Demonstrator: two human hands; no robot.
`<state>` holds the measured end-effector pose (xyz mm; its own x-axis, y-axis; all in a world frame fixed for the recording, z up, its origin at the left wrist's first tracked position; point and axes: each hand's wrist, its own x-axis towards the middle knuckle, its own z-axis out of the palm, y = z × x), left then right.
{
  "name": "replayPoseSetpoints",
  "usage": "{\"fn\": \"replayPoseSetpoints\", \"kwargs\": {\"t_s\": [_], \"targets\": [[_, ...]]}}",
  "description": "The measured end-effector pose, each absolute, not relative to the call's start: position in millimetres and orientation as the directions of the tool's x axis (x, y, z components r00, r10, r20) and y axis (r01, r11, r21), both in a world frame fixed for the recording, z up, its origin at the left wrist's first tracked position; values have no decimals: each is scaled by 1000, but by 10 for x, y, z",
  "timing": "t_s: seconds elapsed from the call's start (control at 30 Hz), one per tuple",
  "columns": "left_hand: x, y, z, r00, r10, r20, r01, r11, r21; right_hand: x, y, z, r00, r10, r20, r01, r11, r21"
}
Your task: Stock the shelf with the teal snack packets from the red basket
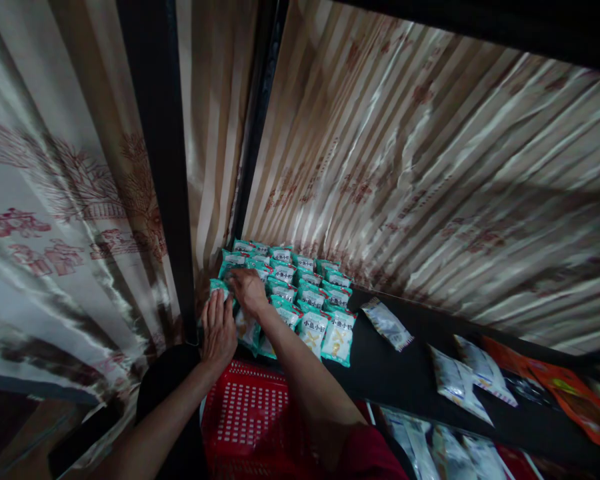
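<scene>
Teal-and-white snack packets (313,327) with dark lettering stand in several close rows on a black shelf (380,373). My left hand (219,333) lies at the left end of the rows, fingers stretched out against a teal packet (217,286). Just beyond it, my right hand (249,290) reaches across with bent fingers closed at the top edge of that same packet; its fingertips are partly hidden. Under my right forearm, another packet (247,327) is partly covered.
A red plastic basket (253,407) sits below the shelf edge. Farther right lie a silvery packet (387,323), white packets (457,380) and an orange pouch (575,393). More clear packets (450,453) are lower down. Printed curtain-like sheets (405,167) and a black post (163,167) bound the shelf.
</scene>
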<state>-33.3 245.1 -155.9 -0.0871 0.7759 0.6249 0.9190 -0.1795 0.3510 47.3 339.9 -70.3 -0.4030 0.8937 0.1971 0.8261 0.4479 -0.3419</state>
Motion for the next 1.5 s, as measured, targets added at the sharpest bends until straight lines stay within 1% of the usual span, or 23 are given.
{"fn": "replayPoseSetpoints", "kwargs": {"t_s": [0.1,0.17,0.3,0.37,0.57,0.83,1.0,1.1,1.2,1.27,1.4,1.5], "targets": [[-306,2453,-1495,-99,772,628,919,-171,355,549,3488,-632,-332,916,226,872,390,-297],[-285,2471,-1463,-106,765,635,919,-167,356,591,3552,-584,-317,922,220,892,369,-262],[-250,2536,-1394,-116,764,634,923,-153,354,629,3654,-548,-342,930,136,914,363,-179],[-241,2570,-1363,-117,770,628,926,-144,349,621,3693,-564,-358,926,115,914,373,-158],[-230,2654,-1392,-158,776,611,930,-92,357,538,3802,-639,-349,932,100,911,362,-198],[-249,2703,-1539,-135,724,677,934,-135,331,489,3887,-738,-354,929,112,887,371,-274],[-248,2691,-1527,-135,726,674,943,-115,313,523,3849,-662,-330,939,92,901,343,-266],[-236,2686,-1492,-144,739,659,946,-92,310,564,3864,-580,-325,937,127,904,347,-248],[-229,2680,-1472,-144,732,666,945,-96,311,613,3975,-545,-308,928,211,911,351,-215],[-229,2672,-1471,-140,726,674,945,-106,310,638,4086,-546,-335,910,246,911,380,-164],[-230,2658,-1480,-129,712,691,944,-126,306,643,4275,-557,-450,875,181,884,465,-51],[-228,2662,-1492,-137,713,687,940,-124,317,616,4335,-557,-437,889,137,896,444,-23]]}}
